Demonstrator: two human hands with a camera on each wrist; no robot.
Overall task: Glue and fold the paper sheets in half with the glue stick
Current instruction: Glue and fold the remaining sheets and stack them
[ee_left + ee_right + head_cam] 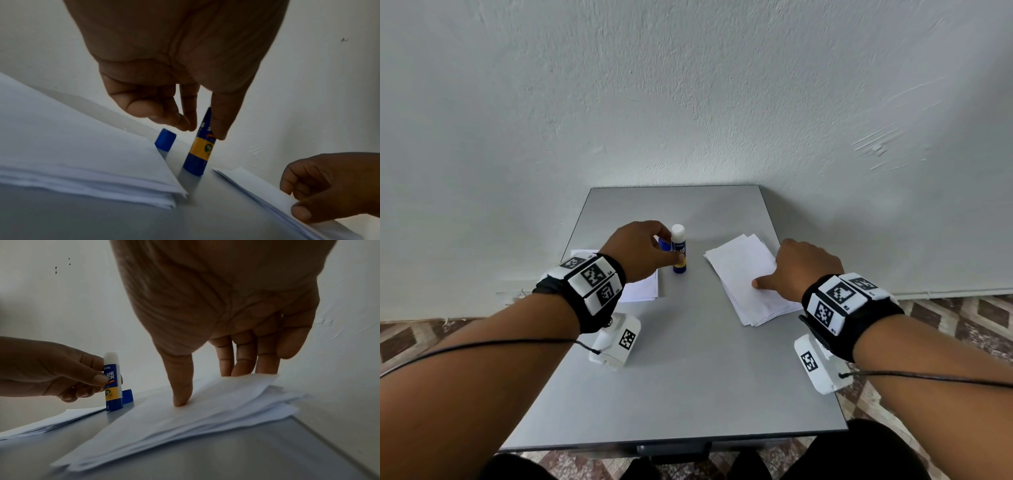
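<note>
The left hand pinches the uncapped glue stick, upright on the table. Its cap stands behind the fingers. The right hand presses the paper stack, fingers extended.

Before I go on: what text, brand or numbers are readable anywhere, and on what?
"LUE" over "CK": glue stick label, first letters hidden by the left hand.
Brand line above it: partly hidden, unclear.
Wrist marker tiles: square codes; small digits unreadable.
Paper stack: no text.
</note>
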